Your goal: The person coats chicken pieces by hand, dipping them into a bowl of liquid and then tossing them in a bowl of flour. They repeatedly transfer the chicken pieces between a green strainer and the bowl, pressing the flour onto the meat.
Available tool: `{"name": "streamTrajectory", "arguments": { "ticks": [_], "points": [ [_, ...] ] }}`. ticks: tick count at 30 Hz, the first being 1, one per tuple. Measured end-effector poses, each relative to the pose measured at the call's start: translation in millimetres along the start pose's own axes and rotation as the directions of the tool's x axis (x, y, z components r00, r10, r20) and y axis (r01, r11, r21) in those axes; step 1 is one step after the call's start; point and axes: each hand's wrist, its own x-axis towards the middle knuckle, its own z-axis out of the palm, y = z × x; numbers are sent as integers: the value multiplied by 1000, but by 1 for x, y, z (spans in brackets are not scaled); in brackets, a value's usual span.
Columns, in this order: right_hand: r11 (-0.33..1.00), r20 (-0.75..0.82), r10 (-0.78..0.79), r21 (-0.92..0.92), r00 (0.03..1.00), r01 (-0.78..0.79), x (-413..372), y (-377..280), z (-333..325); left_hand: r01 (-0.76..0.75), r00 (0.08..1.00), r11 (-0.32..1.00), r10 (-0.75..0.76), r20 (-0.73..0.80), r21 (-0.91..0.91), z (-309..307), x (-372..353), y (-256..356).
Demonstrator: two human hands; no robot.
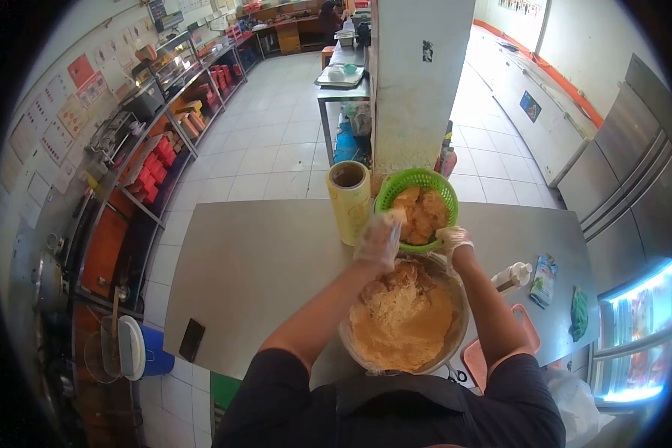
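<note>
A green plastic basket (381,200) holding coated orange-brown pieces (423,214) stands at the far edge of the steel table. My right hand (454,239), in a clear glove, grips the basket's near right rim. At the basket's left side is my gloved left hand (379,240), smeared by motion, so its fingers and anything in them are unclear. Just below both hands sits a large metal bowl (461,299) with orange-yellow flour (403,328) and some pieces at its far side.
A roll of wrap (349,205) stands left of the basket. On the steel table (254,261) lie a phone (192,340), a white bottle (512,276), a packet (544,281), a green cloth (579,313) and a pink tray (474,358). A pillar (418,97) rises behind.
</note>
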Motion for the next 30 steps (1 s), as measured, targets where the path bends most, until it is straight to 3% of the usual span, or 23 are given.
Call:
{"name": "streamTrajectory", "arguments": {
  "ticks": [2,4,5,6,9,10,13,18,20,22,23,24,26,29,30],
  "points": [
    [1000,-27,-11,5,1000,11,-8,-1,1,222,962,902,-265,-66,-371,14,73,-9],
    [992,89,-123,46,988,119,20,28,-21,430,903,737,-342,262,-521,-40,134,-5],
    [983,148,-177,71,973,168,33,39,-30,357,923,893,-293,248,-273,-57,151,-6],
    [991,119,-123,73,985,115,26,34,-28,247,938,969,-240,250,1,-70,165,-7],
    [996,85,-28,91,996,20,6,16,-20,166,773,980,-199,603,111,-98,199,-10],
    [995,106,-38,98,994,28,8,18,-23,166,749,978,-210,629,128,-80,202,-15],
    [998,48,-66,17,997,65,11,19,-18,230,803,957,-289,521,176,-5,197,-31],
    [984,51,-177,3,983,177,28,21,-37,263,810,944,-329,485,201,17,186,-31],
    [984,-32,-178,-11,983,178,36,8,-40,620,764,755,-520,381,-213,58,184,-49],
    [961,-86,-248,-151,965,234,35,-16,-41,570,806,592,-539,246,-570,90,185,-63],
    [944,-111,-275,-221,955,246,31,-24,-40,568,822,709,-512,248,-419,92,183,-60],
    [931,-98,-321,-213,942,296,39,-16,-42,476,862,867,-428,273,-146,55,181,-46],
    [879,-61,-456,-191,888,438,77,-13,-46,312,910,947,-322,260,81,26,178,-32],
    [914,-72,-378,-188,923,360,63,-34,-30,134,970,959,-178,163,249,70,182,-45],
    [931,-79,-347,-150,935,333,61,-25,-34,287,958,958,-287,30,8,14,163,-21]
  ]
}}
